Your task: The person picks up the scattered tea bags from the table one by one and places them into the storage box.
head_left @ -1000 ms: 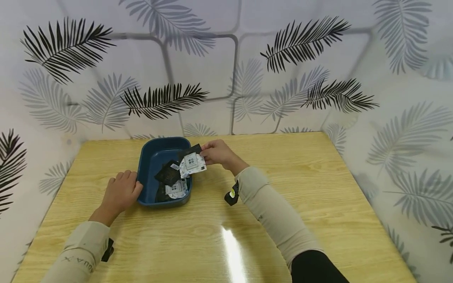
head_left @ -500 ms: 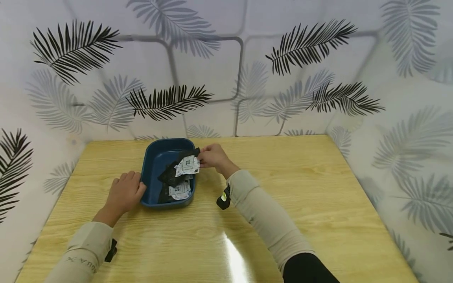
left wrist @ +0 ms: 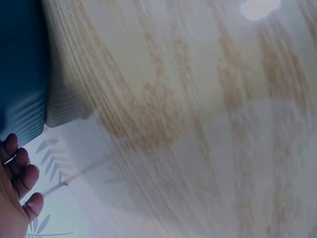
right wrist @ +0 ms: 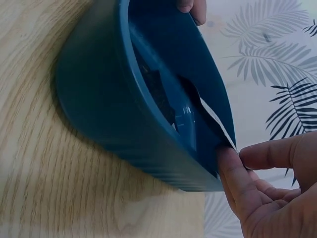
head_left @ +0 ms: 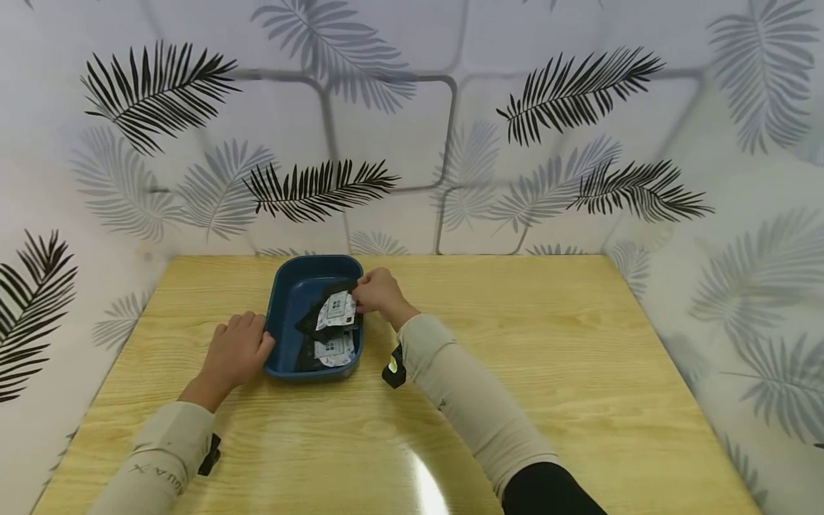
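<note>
A deep blue plastic bin [head_left: 299,292] stands at the back left of the table. My left hand [head_left: 237,350] grips its left rim; in the right wrist view a thumb or fingertip [right wrist: 190,7] shows over that rim. My right hand [head_left: 378,292], at the right rim, pinches a flat black-and-white packet [head_left: 337,307] by its edge between thumb and fingers. The held packet slants down into the bin, over other packets. Another white-printed packet [head_left: 335,350] and dark ones [head_left: 309,357] lie on the bin's floor, partly hidden.
The light wood table [head_left: 515,357] extends forward and to the right. Behind it rises a wall covering [head_left: 399,222] with a feather-leaf pattern. Light glares off the tabletop [head_left: 426,486] near the front.
My right hand has moved left and slightly down, bringing the pinched packet from over the right rim further into the bin. The left hand keeps its place on the rim; the whole view shifts slightly.
</note>
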A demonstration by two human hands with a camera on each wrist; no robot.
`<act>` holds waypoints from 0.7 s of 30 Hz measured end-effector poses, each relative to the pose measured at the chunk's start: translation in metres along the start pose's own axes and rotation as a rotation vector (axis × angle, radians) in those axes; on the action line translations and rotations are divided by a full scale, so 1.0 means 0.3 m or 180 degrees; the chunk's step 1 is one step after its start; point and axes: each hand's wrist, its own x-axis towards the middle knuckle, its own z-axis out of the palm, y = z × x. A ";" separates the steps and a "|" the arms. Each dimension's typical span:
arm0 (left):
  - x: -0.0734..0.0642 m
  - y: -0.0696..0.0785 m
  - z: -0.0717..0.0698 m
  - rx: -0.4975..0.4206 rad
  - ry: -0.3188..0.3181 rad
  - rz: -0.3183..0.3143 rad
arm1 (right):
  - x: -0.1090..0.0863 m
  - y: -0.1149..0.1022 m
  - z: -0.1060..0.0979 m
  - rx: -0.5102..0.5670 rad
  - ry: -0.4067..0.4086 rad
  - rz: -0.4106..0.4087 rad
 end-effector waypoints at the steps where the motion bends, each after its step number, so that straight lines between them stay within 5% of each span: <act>1: -0.001 0.001 -0.001 -0.0005 0.0004 -0.0006 | 0.004 -0.001 0.005 -0.0025 0.0013 0.0018; 10: -0.001 0.005 -0.009 0.0030 0.0002 -0.0017 | 0.010 -0.028 0.046 -0.0922 0.0269 -0.0050; 17: -0.001 0.003 -0.012 0.0037 0.0002 -0.0023 | -0.006 -0.053 0.060 -0.1268 0.0365 -0.0179; 21: -0.002 -0.001 -0.011 0.0064 -0.0049 -0.0042 | -0.004 -0.054 0.065 -0.1140 0.0231 -0.0292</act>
